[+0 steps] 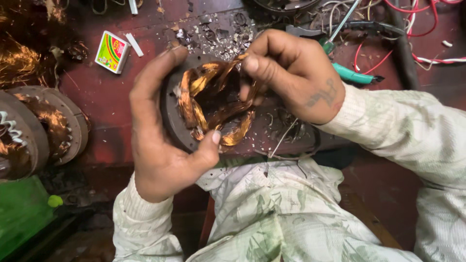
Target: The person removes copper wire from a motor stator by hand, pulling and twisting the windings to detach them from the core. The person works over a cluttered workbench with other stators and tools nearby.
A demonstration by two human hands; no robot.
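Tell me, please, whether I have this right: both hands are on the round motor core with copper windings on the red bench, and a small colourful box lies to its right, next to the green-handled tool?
Not quite. The head view shows the small colourful box to the left of the motor core, far from the green-handled tool. Otherwise right: the left hand and right hand are both on it, on the red bench.

Red workbench (111, 92) carries a small box (112, 51), grey scraps (213, 34), perhaps insulation, and wires (417, 29).

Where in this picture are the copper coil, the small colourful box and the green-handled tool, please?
copper coil (201, 94): head view, on the bright left-hand loop of windings.
small colourful box (112, 51): head view, on the middle of its printed top face.
green-handled tool (353, 75): head view, on the green handle beside the right hand.
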